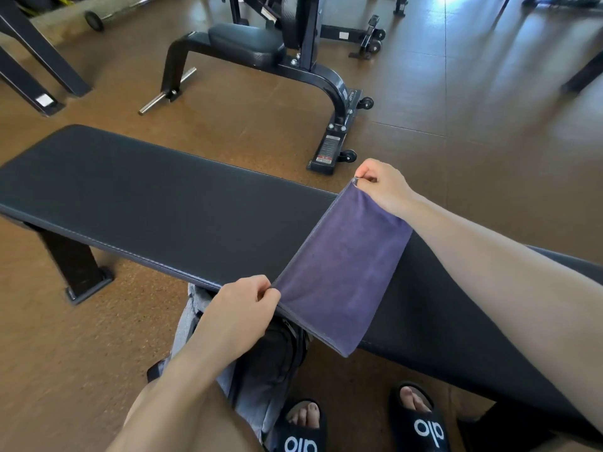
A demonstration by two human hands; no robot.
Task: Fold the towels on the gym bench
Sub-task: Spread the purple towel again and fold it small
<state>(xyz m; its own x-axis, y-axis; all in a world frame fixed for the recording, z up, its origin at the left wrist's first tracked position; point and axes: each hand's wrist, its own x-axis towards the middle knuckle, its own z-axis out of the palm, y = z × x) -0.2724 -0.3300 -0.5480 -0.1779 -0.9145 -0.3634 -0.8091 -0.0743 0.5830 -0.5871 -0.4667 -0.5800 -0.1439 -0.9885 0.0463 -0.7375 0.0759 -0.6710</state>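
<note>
A purple towel (339, 269) lies folded across the black padded gym bench (156, 207), its near end hanging over the bench's front edge. My left hand (241, 311) pinches the towel's near left corner at the front edge of the bench. My right hand (381, 184) pinches the far left corner, held just above the bench's back edge. The towel's left edge runs taut between the two hands.
A grey and black bag (261, 363) sits on the brown floor under the bench, by my feet in black slides (421, 422). Behind the bench stands another black weight bench frame (306, 70) with wheels. The left part of the bench top is bare.
</note>
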